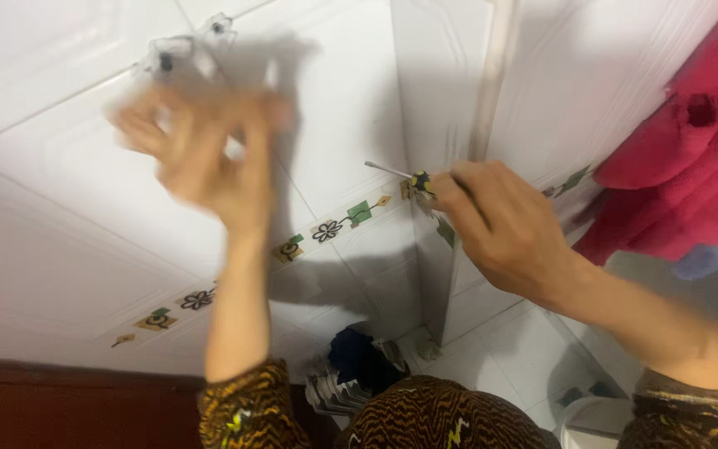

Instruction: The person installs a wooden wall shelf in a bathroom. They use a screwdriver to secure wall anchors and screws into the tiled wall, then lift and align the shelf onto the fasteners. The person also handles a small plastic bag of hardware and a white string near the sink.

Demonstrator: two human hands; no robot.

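Up on the white tiled wall, the left hand is raised with fingers spread and slightly curled, close under a small clear plastic fitting fixed to the tile. The hand is badly blurred, so whether it pinches something small or is simply loose I cannot tell; a pale sliver near the fingers could be a part or just a highlight.

The right hand is closed around a screwdriver, its yellow-and-black handle tucked into the fingers and the thin metal shaft pointing left, roughly level, towards the wall corner. The grip looks like a parking hold — tool kept ready and out of the way while the other hand is up at the fitting — though that is a judgement from the pose alone.

A band of flower-patterned border tiles runs across the wall below both hands. A red towel hangs at the right edge, cut off by the frame. Below, dark cloth and some stacked things lie at the foot of the wall — too shadowed to name. Patterned sleeves cover both forearms at the bottom
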